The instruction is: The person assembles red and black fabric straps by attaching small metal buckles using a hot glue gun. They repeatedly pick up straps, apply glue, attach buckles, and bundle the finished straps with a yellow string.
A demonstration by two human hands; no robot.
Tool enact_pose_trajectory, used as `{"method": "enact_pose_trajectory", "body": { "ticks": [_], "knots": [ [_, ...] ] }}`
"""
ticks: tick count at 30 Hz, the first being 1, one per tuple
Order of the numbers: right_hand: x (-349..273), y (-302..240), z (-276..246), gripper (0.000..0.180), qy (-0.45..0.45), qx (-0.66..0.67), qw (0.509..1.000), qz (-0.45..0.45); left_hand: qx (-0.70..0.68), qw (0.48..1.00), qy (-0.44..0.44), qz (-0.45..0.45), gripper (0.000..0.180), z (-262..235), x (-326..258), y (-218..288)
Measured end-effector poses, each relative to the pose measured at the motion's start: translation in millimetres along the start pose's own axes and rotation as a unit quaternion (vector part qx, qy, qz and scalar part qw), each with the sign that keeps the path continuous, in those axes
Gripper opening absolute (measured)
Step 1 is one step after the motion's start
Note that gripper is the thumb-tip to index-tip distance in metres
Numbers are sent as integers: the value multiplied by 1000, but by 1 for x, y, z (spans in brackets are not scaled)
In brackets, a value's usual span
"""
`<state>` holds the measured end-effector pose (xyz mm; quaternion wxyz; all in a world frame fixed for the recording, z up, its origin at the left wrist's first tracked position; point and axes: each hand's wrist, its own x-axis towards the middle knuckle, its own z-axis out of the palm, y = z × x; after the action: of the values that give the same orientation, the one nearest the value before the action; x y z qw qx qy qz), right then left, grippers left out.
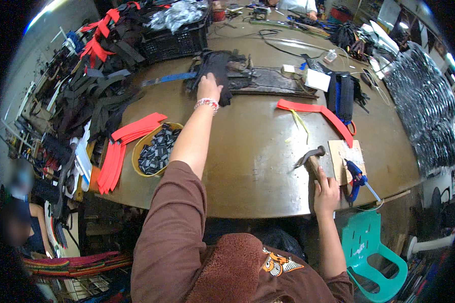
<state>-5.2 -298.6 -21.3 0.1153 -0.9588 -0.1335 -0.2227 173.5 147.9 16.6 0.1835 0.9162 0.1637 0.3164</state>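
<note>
My left hand (209,88) reaches far over the table, its fingers curled down on a pile of black fabric strips (215,65). A beaded bracelet circles that wrist. Close to the near edge, my right hand (327,194) is closed around the wooden handle of a claw hammer (316,154), its head pointing away from me. Beside the hammer lies a light wooden board (341,154), with a blue glue gun (357,177) resting over it. A yellow bowl of small black and grey buckle-like pieces (159,150) sits below my left forearm's reach, to its left.
Orange-red strips (114,161) lie left of the bowl, and another orange-red strip (318,108) lies at right. A dark wooden plank (278,81) stretches beyond. A black crate (174,43) stands far left. A green plastic chair (366,247) is at lower right.
</note>
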Motion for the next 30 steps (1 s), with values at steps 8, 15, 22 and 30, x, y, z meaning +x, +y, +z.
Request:
{"method": "enact_pose_trajectory", "body": {
  "ticks": [8, 15, 22, 30],
  "knots": [
    [43, -41, -20, 51, 94, -109, 988, -53, -520, 775, -211, -289, 26, -39, -42, 19],
    [33, -98, -6, 30, -55, 297, 876, -377, -633, 462, -539, -308, 15, -98, -202, 78],
    [-73, -85, -51, 25, -120, 410, 798, -425, -541, 627, -495, -264, 16, -68, -131, 36],
    [-44, -101, -5, 28, -85, 256, 920, -285, -145, 976, -24, 158, 33, -25, -86, 67]
  ]
}}
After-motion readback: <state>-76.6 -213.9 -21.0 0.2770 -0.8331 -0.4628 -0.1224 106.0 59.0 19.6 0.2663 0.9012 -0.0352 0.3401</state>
